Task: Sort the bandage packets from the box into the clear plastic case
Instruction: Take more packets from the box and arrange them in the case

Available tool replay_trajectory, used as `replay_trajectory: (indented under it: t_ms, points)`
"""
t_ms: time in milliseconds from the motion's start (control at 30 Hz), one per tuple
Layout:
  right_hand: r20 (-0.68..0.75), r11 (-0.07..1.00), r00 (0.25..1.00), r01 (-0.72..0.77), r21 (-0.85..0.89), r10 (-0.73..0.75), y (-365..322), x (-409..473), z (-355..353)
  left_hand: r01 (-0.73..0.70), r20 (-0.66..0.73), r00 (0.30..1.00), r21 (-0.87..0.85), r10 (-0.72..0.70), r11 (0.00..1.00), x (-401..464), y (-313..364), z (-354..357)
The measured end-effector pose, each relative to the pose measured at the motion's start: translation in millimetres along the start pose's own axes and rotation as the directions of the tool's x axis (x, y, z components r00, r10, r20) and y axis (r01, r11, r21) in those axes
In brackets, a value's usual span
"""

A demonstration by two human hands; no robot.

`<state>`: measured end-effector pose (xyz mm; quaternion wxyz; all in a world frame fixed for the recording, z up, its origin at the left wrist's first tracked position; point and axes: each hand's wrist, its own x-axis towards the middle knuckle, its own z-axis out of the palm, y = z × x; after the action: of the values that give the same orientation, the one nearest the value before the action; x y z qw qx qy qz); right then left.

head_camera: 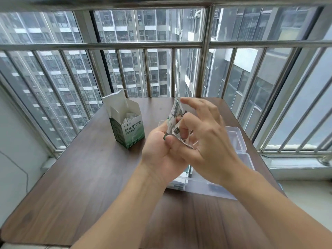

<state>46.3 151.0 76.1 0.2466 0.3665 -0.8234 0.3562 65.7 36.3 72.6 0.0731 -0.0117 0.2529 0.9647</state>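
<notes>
A green and white bandage box [128, 126] stands open on the brown table [86, 177], with white packets showing inside its top. Both my hands meet above the table's middle, right of the box. My left hand [161, 155] grips a bunch of white and green bandage packets [177, 116] from below, thumb pressed on them. My right hand [204, 135] pinches the same bunch from the right, its index finger raised. The clear plastic case [235, 141] lies open on the table behind and under my hands, largely hidden by them; a few packets [177, 184] lie in its near compartment.
The table stands against a barred window [161, 69] with tall buildings outside. A window ledge [296, 164] runs along the right. The table's left and near parts are bare wood.
</notes>
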Motion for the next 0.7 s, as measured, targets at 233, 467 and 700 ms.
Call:
replay_trajectory:
  t_ms: [233, 467, 700]
  points:
    - [0.075, 0.970, 0.996, -0.066, 0.234, 0.050, 4.5, 11.2, -8.8, 0.050, 0.087, 0.995, 0.046, -0.054, 0.998, 2.4, -4.4, -7.7]
    - [0.095, 0.973, 0.995, 0.007, 0.230, -0.030, 16.3, 10.5, -4.7, 0.133, 0.005, 0.991, 0.214, -0.137, 0.968, 3.2, 12.9, -10.7]
    - [0.170, 0.972, 0.984, 0.005, 0.234, -0.046, 21.6, 8.7, 2.4, 0.150, -0.066, 0.988, 0.327, -0.136, 0.933, -0.2, 18.7, 0.5]
